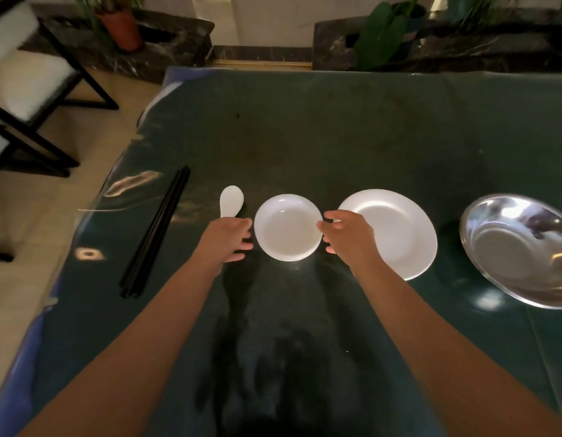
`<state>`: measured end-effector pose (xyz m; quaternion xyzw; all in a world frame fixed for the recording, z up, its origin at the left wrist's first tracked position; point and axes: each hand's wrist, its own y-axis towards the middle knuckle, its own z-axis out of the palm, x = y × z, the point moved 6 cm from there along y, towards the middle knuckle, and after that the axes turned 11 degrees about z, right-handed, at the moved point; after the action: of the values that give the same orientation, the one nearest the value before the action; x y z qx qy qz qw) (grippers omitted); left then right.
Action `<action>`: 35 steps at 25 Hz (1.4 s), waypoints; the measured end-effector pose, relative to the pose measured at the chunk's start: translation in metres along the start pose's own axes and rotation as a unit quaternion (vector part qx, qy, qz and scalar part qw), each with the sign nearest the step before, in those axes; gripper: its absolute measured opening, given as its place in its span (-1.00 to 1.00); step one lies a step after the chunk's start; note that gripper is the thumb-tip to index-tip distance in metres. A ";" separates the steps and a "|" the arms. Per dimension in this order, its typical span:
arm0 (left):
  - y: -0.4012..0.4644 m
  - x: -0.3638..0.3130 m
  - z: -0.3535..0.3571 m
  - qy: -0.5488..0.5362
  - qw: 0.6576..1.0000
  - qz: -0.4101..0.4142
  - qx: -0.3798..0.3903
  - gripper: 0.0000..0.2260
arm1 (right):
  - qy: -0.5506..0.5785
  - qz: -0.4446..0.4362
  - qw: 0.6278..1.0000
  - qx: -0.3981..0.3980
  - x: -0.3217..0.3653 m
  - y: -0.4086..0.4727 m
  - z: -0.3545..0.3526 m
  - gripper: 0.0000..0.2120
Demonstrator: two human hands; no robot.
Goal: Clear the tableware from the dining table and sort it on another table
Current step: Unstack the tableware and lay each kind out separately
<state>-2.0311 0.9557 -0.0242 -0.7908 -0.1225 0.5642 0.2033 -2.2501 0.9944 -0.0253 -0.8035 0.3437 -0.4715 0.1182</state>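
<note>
A small white bowl (287, 227) rests on the dark green table (304, 137). My left hand (230, 241) is just left of the bowl, fingers apart and close to its rim. My right hand (345, 234) is at the bowl's right rim, fingers spread, holding nothing. A white spoon (230, 201) lies left of the bowl, its handle hidden under my left hand. A white plate (396, 231) lies to the right, partly covered by my right hand. Black chopsticks (156, 231) lie at the left. A steel basin (522, 250) stands at the far right.
The table's left edge runs beside a tiled floor with black-framed chairs (24, 89). Potted plants (122, 23) and dark stone planters stand behind the table's far edge. The glossy tabletop shows light reflections.
</note>
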 end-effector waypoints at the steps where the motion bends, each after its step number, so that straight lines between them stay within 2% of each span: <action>1: 0.006 -0.001 0.005 -0.003 1.000 0.000 0.021 -0.86 | -0.004 0.009 1.000 -0.014 0.000 0.000 0.001 -0.69; 4: 0.021 -0.002 0.006 -0.021 0.999 0.004 0.043 -0.88 | 0.006 0.018 0.999 -0.043 0.003 -0.001 0.003 -0.82; 8: 0.030 0.001 0.003 -0.045 0.996 0.006 0.079 -0.91 | -0.018 0.038 0.997 -0.069 0.008 -0.002 0.006 -0.82; 15: 0.045 -0.005 -0.008 -0.079 0.995 0.006 0.055 -0.92 | 0.064 0.077 0.992 -0.072 0.019 0.002 0.017 -0.82; 19: 0.046 -0.004 -0.008 -0.091 0.994 0.009 0.051 -0.94 | 0.066 0.080 0.992 -0.070 0.023 0.005 0.018 -0.81; 21: 0.043 -0.004 -0.012 -0.066 0.996 0.035 0.047 -0.91 | 0.053 0.079 0.994 -0.060 0.023 0.006 0.018 -0.81; 22: 0.040 -0.004 -0.019 -0.027 0.996 0.079 0.033 -0.87 | 0.025 0.065 0.995 -0.068 0.026 0.008 0.015 -0.84; 24: 0.024 -0.003 -0.044 0.103 0.969 0.222 -0.033 -0.79 | -0.051 0.013 0.990 -0.127 0.042 0.009 0.005 -0.85; 25: 0.012 -0.001 -0.054 0.175 0.937 0.297 -0.064 -0.74 | -0.074 -0.023 0.986 -0.151 0.056 0.011 0.002 -0.79; 27: -0.007 0.012 -0.063 0.300 0.865 0.396 -0.070 -0.64 | -0.094 -0.103 0.982 -0.127 0.091 0.020 0.015 -0.73; 29: -0.012 0.028 -0.061 0.371 0.820 0.433 -0.040 -0.57 | -0.132 -0.166 0.976 -0.054 0.124 0.030 0.047 -0.69; 31: -0.011 0.038 -0.054 0.412 0.794 0.446 -0.016 -0.54 | -0.200 -0.203 0.958 0.019 0.145 0.038 0.083 -0.66; 35: -0.003 0.045 -0.049 0.420 0.795 0.438 -0.003 -0.55 | -0.320 -0.217 0.918 0.086 0.155 0.055 0.126 -0.66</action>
<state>-1.9700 0.9688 -0.0472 -0.9196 0.3332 0.2051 -0.0364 -2.1187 0.8344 -0.0153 -0.9531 0.0623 -0.2310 0.1852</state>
